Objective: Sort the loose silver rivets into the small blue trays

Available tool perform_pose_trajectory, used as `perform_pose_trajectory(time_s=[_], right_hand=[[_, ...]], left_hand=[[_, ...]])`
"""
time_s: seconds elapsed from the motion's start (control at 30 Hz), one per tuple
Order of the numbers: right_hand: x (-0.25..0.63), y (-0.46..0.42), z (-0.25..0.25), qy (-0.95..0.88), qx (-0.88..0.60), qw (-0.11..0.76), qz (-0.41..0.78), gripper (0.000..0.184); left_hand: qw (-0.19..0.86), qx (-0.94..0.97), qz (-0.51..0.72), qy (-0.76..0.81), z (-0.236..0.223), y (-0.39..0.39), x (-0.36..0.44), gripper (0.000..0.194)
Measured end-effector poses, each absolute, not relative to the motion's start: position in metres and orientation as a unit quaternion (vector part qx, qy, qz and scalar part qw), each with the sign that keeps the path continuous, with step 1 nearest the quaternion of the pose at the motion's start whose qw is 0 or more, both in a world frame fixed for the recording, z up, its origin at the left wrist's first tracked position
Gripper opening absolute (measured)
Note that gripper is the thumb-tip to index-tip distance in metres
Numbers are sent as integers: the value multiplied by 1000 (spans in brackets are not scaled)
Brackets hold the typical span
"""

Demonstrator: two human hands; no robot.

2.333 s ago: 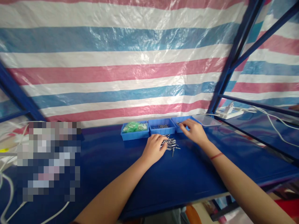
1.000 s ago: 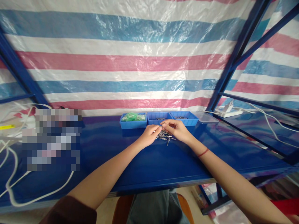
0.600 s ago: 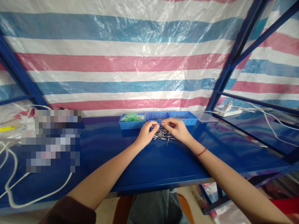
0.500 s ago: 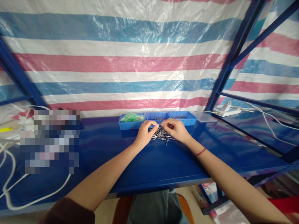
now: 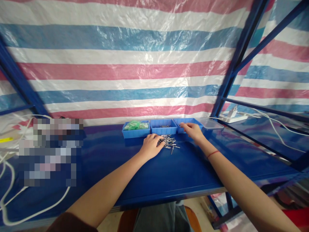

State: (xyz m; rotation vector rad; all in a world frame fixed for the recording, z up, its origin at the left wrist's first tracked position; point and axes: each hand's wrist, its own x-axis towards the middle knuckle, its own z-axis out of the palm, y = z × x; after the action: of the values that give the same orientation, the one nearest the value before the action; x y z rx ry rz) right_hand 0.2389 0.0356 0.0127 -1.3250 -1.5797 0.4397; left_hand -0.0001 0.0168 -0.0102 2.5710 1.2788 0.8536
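A loose pile of silver blind rivets (image 5: 170,141) lies on the blue table in front of the bins. My left hand (image 5: 151,145) rests at the left side of this pile, thumb and fingers apart, fingertips among the rivets. Above the right blue bin (image 5: 198,123) is my right hand (image 5: 191,130), its thumb and fingers pressed together over the bin's left part. Whatever is between those fingertips is too small to make out. The middle blue bin (image 5: 163,130) holds small metal pieces.
The left blue bin (image 5: 135,132) contains green and clear plastic packets. A clear plastic lid (image 5: 212,124) lies right of the bins. A white power strip (image 5: 234,117) and cables are farther right. White cables (image 5: 11,193) run along the table's left side.
My hands were together over the pile with a thin rivet between them. The right hand has moved right to the right bin; the left has lowered to the pile and opened.
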Motion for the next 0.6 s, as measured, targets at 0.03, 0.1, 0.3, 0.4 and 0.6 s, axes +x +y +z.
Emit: perform_pose_trajectory(time_s=[0.03,0.1,0.3,0.4,0.6], right_hand=[[235,32,15,-679,-546,459,170,47],[224,23,20,-747,-525,375,159,38],[202,12,19,-830,-492,224,136,16],[201,14,15,-837,-482,233,109,11],[192,8,21,-859,-401,307,79,13]], left_hand=[[70,860,275,424,-11,17,-1,29],[65,868,257,420,-12,16,-2,32],[59,876,225,423,-11,14,-3,34],[57,875,226,423,-11,13,-2,33],[68,859,299,409,-8,13,0,36]])
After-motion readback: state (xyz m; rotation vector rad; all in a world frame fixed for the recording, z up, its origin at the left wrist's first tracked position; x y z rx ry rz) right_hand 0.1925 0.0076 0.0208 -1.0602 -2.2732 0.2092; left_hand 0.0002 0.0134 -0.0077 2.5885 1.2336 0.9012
